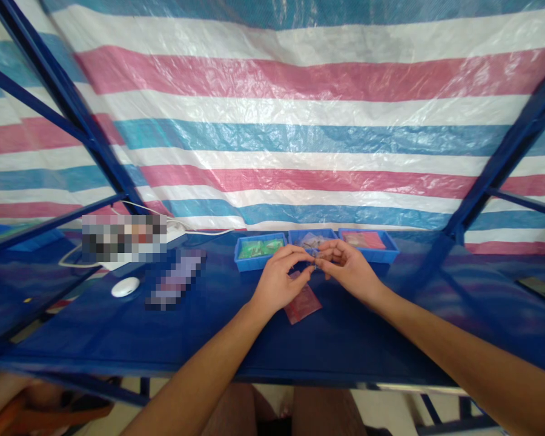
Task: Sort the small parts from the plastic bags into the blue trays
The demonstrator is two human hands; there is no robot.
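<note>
Left hand (pixel 281 278): palm down above red packet (pixel 305 304), thumb and forefinger pinching small piece (pixel 316 262).
Right hand (pixel 350 269): right of packet, fingers curled, pinching same piece.
Small piece: between both hands' fingertips, beyond packet; too small to identify.
Blue bins (pixel 260 262): beyond packet.

A row of blue bins (pixel 252 264) is blocking the far middle of the counter (pixel 345 339); a white power strip (pixel 177 233) and oval case (pixel 125 287) are obstructing the left. A passage is lying between the bins and the far-right blue post (pixel 506 157).
</note>
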